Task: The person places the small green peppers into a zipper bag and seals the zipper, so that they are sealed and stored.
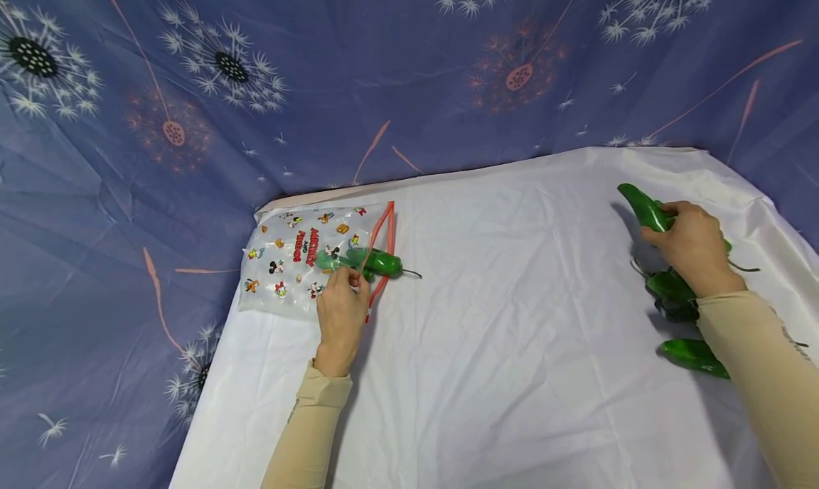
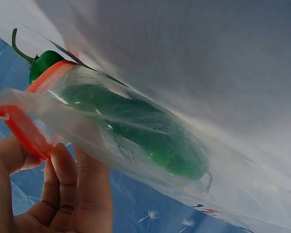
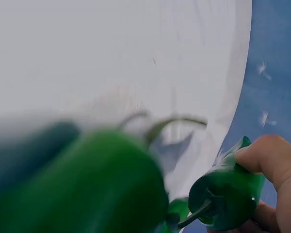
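At the table's left lies a clear zip bag (image 1: 297,226) with cartoon prints and a red zip edge (image 1: 391,233). My left hand (image 1: 342,311) pinches that edge between thumb and fingers, holding the mouth apart in the left wrist view. Green peppers are in the bag; one pepper (image 1: 386,263) pokes its stem end out of the mouth, while another pepper (image 2: 169,150) shows through the plastic. Over on the right, my right hand (image 1: 694,251) grips a long green pepper (image 1: 640,206), its stem end visible (image 3: 223,194) in the right wrist view.
Beneath and beside the right hand lie several more green peppers (image 1: 672,288), one pepper (image 1: 694,356) nearer the forearm. A white cloth (image 1: 499,332) covers the table. Behind and to the left hangs a blue curtain (image 1: 358,70) with dandelion prints.
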Tool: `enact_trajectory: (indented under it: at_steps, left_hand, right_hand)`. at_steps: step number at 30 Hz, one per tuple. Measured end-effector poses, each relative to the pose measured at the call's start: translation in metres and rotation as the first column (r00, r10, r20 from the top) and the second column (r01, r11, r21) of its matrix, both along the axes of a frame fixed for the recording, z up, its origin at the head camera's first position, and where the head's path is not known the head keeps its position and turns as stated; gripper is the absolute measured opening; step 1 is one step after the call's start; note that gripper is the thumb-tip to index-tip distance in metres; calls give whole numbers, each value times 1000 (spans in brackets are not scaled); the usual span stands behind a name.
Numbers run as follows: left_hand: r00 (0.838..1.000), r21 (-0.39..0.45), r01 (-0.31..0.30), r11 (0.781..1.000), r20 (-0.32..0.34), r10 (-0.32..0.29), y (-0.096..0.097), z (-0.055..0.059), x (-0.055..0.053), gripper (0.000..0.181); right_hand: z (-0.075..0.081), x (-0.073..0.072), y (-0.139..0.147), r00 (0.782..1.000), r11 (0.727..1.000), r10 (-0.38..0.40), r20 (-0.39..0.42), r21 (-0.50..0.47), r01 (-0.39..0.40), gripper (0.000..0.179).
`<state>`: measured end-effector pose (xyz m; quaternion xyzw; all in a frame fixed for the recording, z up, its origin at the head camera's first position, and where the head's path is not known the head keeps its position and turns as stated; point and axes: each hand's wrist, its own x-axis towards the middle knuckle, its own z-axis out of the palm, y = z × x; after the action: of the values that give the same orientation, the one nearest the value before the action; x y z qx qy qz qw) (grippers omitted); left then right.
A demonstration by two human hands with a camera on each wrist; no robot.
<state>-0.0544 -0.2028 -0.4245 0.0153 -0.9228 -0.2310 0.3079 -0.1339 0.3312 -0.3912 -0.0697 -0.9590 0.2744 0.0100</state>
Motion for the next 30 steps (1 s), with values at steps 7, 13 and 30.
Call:
enact_trajectory:
  at_steps: [7,13,30]
  left_hand:
    - [1000,10,0,1000,16,0,0,0,0,5]
    - [1000,13,-5,1000,22,5,0,-1,0,5]
    - [1000,18,1,1000,6,-1,-1,2,1,5]
  right_hand:
    - [3,-1,-17,996,998,61,-65,-2,-61,61]
    - [15,-2,-24,993,997,73,-94,-1,-74,59]
    - [40,-7,-76,977,986,163,-140,-3,-166,55]
